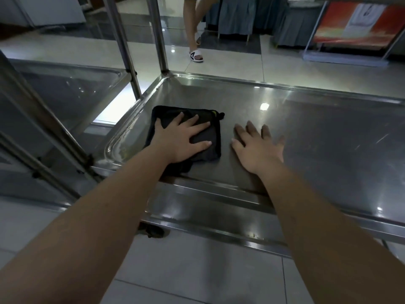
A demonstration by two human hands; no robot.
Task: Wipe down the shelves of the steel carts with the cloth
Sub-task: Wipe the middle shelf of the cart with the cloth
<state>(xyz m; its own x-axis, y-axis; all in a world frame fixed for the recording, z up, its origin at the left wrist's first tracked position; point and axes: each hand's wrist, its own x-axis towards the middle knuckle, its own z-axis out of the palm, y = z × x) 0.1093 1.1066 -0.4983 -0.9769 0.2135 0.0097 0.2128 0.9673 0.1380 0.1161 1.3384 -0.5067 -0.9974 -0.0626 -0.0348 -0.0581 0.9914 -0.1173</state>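
Pressing flat on a black cloth (213, 130), the left hand (183, 140) has its fingers straight and spread, with the thumb out to the side. The palm and all the fingers lie on the fabric, and nothing is curled round it. The cloth is folded into a rough square and lies in the near left corner of the steel cart shelf (328, 132), close to the raised rim on that side. Its near edge bunches up under the wrist. A small loop (221, 115) sticks out at the cloth's far right corner, with a fleck of yellow beside it.

The right hand (259, 149) rests just beside the cloth without touching it. It lies palm down on the bare steel with its fingers straight and slightly fanned, holding nothing. Both forearms reach in over the near rim of the shelf.

Below that rim a lower shelf (208, 212) of the same cart shows, and a dark caster (153, 231) sits under its left end on the pale tiled floor (197, 277). Two steel posts (158, 34) rise from the far left corner. A second steel cart (65, 88) stands close on the left, its shelf at about the same height.

Across the floor are another person's bare legs (189, 23), one foot in a white sandal (196, 55). A red and white display board (355, 20) leans at the upper right.
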